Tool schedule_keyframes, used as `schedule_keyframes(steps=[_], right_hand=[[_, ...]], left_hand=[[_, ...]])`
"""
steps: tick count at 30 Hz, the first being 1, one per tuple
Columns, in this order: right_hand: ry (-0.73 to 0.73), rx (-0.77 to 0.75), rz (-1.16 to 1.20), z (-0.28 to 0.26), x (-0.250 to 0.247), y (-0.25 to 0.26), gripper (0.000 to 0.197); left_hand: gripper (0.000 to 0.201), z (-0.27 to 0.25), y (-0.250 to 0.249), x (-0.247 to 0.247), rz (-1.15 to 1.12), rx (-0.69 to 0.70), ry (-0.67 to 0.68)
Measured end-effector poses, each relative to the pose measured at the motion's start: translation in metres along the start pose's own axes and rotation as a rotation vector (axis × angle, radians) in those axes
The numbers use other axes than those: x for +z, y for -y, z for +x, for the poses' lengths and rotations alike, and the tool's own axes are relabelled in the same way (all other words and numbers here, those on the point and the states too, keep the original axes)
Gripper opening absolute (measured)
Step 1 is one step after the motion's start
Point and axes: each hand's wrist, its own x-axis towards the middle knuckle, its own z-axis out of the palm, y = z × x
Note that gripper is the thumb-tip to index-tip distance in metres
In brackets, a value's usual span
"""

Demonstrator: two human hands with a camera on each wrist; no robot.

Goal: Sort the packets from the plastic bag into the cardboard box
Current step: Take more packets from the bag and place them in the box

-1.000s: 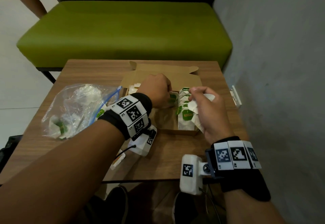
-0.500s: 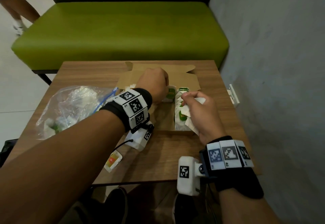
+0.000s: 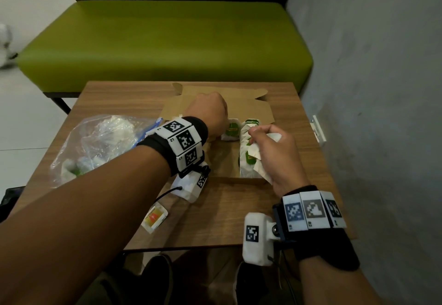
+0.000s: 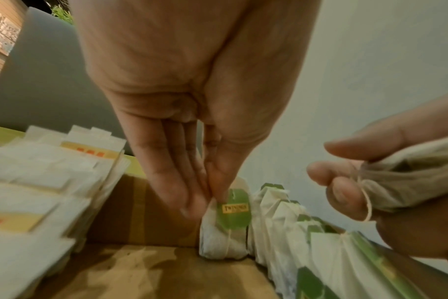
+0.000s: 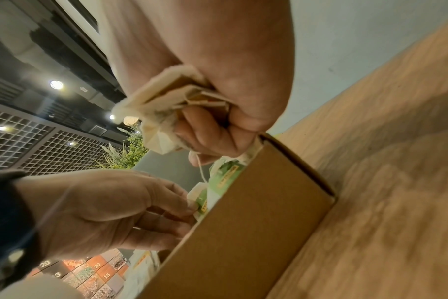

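Note:
An open cardboard box (image 3: pixel 244 180) sits mid-table. Along its right side stands a row of green-tagged tea packets (image 3: pixel 247 161), also seen in the left wrist view (image 4: pixel 289 228); orange-tagged packets (image 4: pixel 38 194) stand at its left. My left hand (image 3: pixel 210 113) reaches into the box and pinches the top of one green-tagged packet (image 4: pixel 233 222) standing beside the row. My right hand (image 3: pixel 275 154) hovers over the row, gripping a bunch of white packets (image 5: pixel 161 113) with a string hanging down. The clear plastic bag (image 3: pixel 100 142) with more packets lies at the left.
One orange-tagged packet (image 3: pixel 155 217) lies loose on the wooden table (image 3: pixel 227 221) near the front edge. A green bench (image 3: pixel 165 43) stands behind the table and a grey wall (image 3: pixel 370 113) runs close along the right.
My left hand has moved toward the box's far end with the green-tagged packet and set it upright beside the row. My right hand stays over the row, still gripping its bunch.

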Motion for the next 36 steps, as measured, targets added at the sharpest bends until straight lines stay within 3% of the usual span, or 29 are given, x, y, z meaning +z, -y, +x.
schedule_keyframes(steps=[8, 14, 21, 36], right_hand=[[0.019, -0.007, 0.005, -0.001, -0.001, 0.001, 0.014], [0.018, 0.004, -0.002, -0.003, -0.001, 0.0, 0.014], [0.015, 0.001, -0.004, -0.003, -0.001, 0.001, 0.015], [0.004, -0.008, -0.014, -0.002, 0.005, 0.005, 0.012]], left_hand=[[0.01, -0.003, 0.002, -0.012, -0.03, -0.022, 0.208], [0.002, 0.0, 0.005, -0.006, 0.044, -0.015, 0.093], [0.018, 0.002, 0.006, -0.001, 0.184, 0.002, -0.016], [0.013, 0.004, 0.03, -0.015, 0.247, 0.008, 0.019]])
